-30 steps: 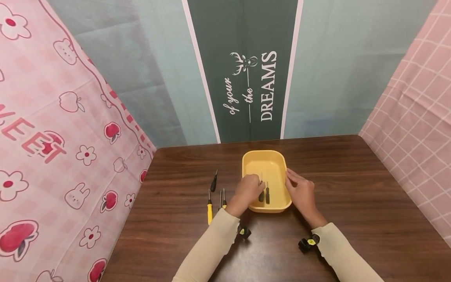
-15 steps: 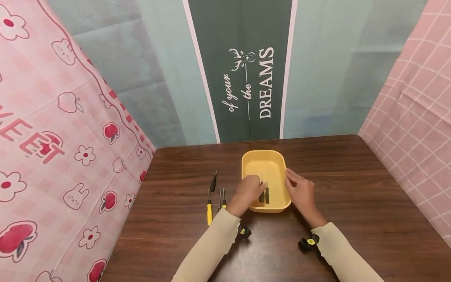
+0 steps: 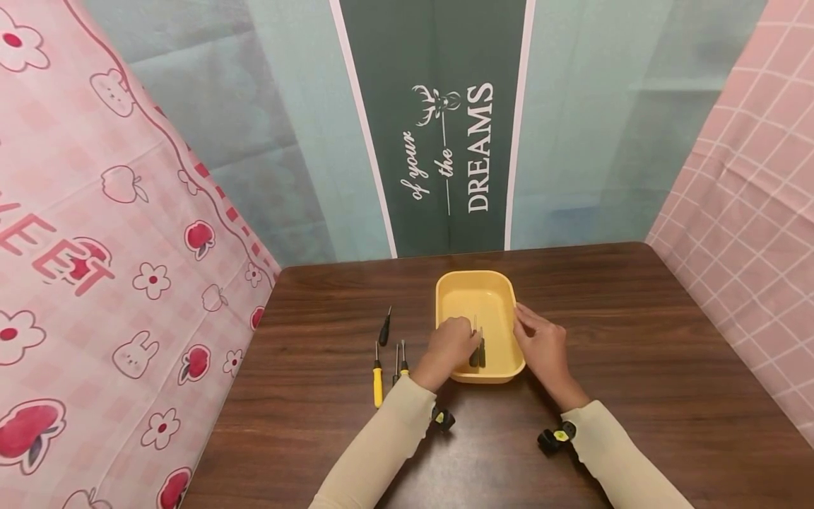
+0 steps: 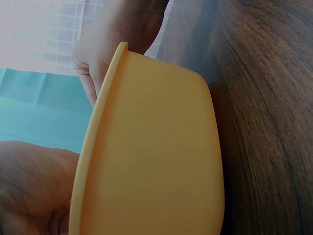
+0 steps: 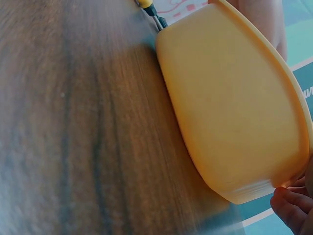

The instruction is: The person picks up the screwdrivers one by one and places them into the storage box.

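A yellow plastic tray (image 3: 477,277) sits on the table. My left hand (image 3: 453,345) reaches over its near left side and holds a small dark-handled screwdriver (image 3: 474,360) at the tray's floor, its curled fingers covering part of the tool. Right beside it lies a second dark screwdriver (image 3: 482,353). On the tray's right side, my right hand (image 3: 543,346) pinches the rim between thumb and fingers. The tray's outer wall (image 4: 151,142) fills the left wrist view and hides the screwdrivers; in the right wrist view, fingertips (image 5: 288,203) show at the rim.
Left of the tray lie a black screwdriver (image 3: 384,331), a yellow-handled one (image 3: 378,385) and two more, a thin one (image 3: 397,362) and one with a yellow-black handle (image 3: 404,366), partly behind the left sleeve. Printed curtains surround the wooden table (image 3: 636,353).
My left hand has shifted slightly right, bringing its screwdriver close against the other one in the tray. My right hand keeps its grip on the rim.
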Demonstrator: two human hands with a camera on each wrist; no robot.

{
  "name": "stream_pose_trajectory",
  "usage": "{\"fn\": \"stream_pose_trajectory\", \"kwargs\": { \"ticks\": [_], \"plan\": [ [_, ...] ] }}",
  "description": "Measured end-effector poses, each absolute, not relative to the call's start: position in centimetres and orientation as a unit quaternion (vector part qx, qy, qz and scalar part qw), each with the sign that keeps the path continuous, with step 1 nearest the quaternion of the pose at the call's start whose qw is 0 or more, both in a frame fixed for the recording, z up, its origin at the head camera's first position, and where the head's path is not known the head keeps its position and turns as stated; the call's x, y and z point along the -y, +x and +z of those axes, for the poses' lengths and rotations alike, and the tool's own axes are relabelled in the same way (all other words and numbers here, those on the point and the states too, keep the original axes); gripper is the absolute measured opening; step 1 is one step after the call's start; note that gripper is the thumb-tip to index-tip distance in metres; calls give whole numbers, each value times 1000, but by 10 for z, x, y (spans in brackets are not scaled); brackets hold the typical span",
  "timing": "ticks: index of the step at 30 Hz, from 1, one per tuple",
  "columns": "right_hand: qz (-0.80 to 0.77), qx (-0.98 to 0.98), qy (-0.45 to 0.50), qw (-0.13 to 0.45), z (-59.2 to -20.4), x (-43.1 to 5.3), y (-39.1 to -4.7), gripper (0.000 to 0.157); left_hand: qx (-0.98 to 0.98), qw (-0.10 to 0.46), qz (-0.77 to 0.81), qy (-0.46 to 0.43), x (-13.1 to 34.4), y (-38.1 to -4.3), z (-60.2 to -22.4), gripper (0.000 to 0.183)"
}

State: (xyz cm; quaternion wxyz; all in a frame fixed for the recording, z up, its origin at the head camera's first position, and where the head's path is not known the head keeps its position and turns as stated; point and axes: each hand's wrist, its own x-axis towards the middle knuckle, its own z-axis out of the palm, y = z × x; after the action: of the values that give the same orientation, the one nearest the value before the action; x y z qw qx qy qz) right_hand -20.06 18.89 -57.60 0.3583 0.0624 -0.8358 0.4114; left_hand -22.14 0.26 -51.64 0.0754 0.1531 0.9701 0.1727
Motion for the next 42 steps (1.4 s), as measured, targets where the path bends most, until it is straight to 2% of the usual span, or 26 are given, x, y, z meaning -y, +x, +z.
{"fn": "stream_pose_trajectory", "kwargs": {
  "ticks": [42],
  "plan": [
    [408,841,56,350,-569,-188,-197,27,-974,43,139,175,-6,-219,-523,47]
  ]
}}
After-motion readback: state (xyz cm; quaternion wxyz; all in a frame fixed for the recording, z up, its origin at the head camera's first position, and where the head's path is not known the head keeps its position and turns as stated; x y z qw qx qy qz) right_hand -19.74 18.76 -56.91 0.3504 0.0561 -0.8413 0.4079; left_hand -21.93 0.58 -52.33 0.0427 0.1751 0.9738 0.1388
